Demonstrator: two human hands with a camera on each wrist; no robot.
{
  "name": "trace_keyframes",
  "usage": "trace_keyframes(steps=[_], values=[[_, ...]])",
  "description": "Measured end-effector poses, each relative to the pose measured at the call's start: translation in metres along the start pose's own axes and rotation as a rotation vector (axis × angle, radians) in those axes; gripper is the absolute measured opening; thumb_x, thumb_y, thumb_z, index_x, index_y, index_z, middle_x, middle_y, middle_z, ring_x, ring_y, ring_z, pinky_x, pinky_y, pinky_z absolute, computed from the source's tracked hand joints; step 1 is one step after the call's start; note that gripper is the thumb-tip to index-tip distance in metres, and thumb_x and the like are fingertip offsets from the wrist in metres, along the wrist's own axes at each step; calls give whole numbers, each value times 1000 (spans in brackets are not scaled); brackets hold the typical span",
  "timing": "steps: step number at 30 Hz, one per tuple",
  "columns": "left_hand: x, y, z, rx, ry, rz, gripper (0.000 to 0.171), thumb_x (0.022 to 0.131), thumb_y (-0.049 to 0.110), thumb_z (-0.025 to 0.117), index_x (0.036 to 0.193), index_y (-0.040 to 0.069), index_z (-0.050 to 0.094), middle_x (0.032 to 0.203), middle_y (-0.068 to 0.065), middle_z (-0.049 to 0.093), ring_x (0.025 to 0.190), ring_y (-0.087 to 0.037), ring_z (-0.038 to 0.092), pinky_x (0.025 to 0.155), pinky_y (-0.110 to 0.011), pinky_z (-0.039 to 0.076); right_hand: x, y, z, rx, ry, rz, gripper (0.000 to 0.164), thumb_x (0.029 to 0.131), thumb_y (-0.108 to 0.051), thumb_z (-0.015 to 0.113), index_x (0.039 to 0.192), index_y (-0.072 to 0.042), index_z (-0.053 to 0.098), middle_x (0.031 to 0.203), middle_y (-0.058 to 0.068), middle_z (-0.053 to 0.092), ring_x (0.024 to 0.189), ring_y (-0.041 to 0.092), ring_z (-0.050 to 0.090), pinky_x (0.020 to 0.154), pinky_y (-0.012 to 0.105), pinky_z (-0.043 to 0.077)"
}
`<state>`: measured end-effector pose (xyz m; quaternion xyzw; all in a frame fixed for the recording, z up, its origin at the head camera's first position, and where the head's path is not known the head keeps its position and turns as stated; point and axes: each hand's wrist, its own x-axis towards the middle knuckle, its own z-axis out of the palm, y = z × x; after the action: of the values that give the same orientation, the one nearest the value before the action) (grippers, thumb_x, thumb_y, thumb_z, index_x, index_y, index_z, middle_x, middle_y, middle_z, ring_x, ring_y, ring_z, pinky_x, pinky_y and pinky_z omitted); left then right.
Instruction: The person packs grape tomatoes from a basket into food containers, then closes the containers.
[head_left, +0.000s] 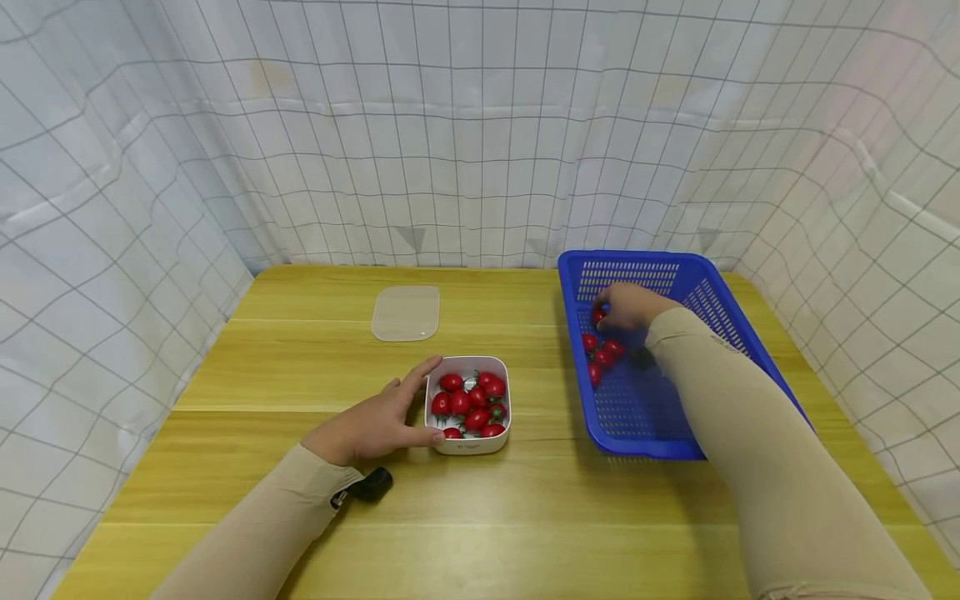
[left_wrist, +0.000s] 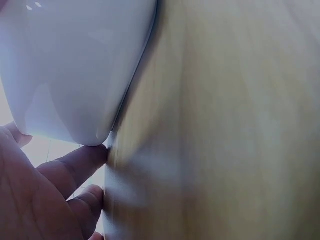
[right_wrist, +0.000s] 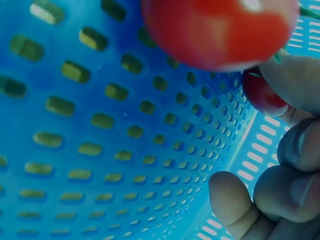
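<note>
A white square container (head_left: 467, 447) with several red cherry tomatoes (head_left: 460, 402) in it stands near the middle of the table. Along its left side lies my left hand (head_left: 367, 425), fingers spread, thumb at the front corner and forefinger at the back corner. The left wrist view shows fingertips (left_wrist: 95, 156) touching the container's glossy wall. My right hand (head_left: 633, 306) reaches into the blue basket (head_left: 652, 450) and pinches a cherry tomato (right_wrist: 264, 95) between thumb and fingers. Several more tomatoes (head_left: 603, 357) lie along the basket's left side, and one looms close in the right wrist view.
A translucent square lid (head_left: 406, 313) lies flat on the wooden table (head_left: 525, 525), behind and left of the container. White checked curtains (head_left: 495, 150) enclose the table at the back and sides. The basket's raised walls surround the right hand.
</note>
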<state>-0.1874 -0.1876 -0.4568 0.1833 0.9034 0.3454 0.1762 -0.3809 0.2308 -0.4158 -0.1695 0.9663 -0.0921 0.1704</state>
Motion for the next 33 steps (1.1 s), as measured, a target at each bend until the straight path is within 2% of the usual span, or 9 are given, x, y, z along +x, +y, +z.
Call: trace_keyframes(steps=[3, 10, 19, 33], values=[[0, 0, 0, 2, -1, -4, 108, 90, 59, 76, 169, 38, 7, 176, -13, 17, 156, -63, 11, 118, -80, 24, 1, 1, 0, -5, 1, -11, 41, 95, -18, 77, 132, -1, 70, 116, 17, 73, 108, 33, 67, 105, 56, 52], [1, 1, -1, 5, 1, 0, 108, 89, 59, 76, 169, 38, 7, 176, -13, 18, 156, -63, 11, 118, -80, 24, -3, 2, -2, 3, 27, -44, 35, 92, -33, 82, 109, -4, 74, 98, 10, 72, 90, 26, 63, 89, 47, 54], [0, 1, 0, -2, 3, 19, 108, 90, 55, 77, 170, 34, 7, 176, -12, 18, 157, -60, 11, 123, -75, 18, -3, 1, -1, -11, 33, -64, 33, 91, -34, 83, 103, -4, 75, 97, 10, 73, 88, 25, 64, 89, 47, 55], [1, 1, 1, 1, 6, 11, 107, 90, 56, 76, 170, 35, 7, 176, -12, 18, 157, -61, 11, 123, -76, 20, -5, 1, -5, -51, -19, -88, 34, 95, -38, 79, 97, -4, 75, 89, 7, 72, 79, 21, 62, 80, 42, 56]])
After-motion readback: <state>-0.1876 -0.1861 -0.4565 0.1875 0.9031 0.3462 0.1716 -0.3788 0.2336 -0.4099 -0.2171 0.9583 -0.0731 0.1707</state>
